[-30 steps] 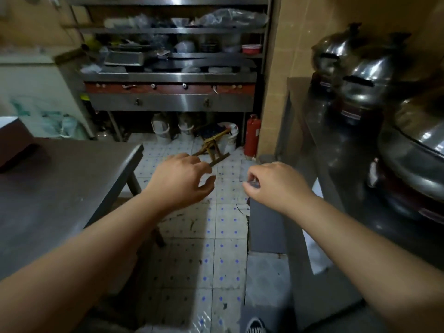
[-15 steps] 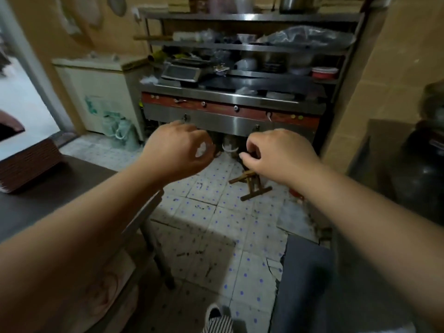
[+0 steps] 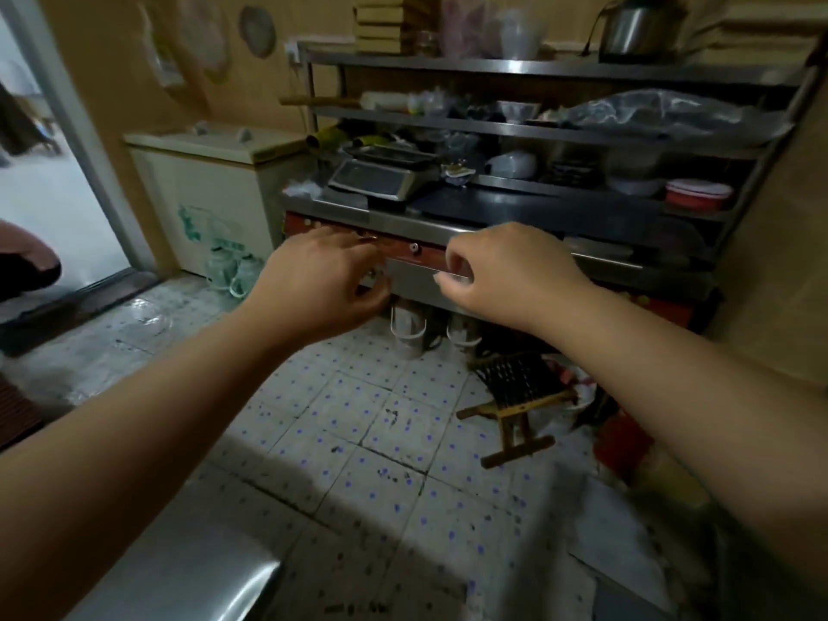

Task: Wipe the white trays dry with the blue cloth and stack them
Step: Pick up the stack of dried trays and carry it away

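Observation:
No white tray and no blue cloth show in the head view. My left hand and my right hand are both raised in front of me, side by side over the tiled floor, a short gap between them. The fingers of each hand are loosely curled and nothing is held in either one. Both forearms reach in from the bottom corners.
A steel shelf unit crowded with a scale, bowls and bags stands ahead. A chest freezer is at the left by the doorway. A small wooden stool and white buckets sit on the floor. A steel table corner is near bottom left.
My view has swung left and up, away from the pots on the right counter toward the shelf unit and doorway. Both hands stayed raised and empty, close together.

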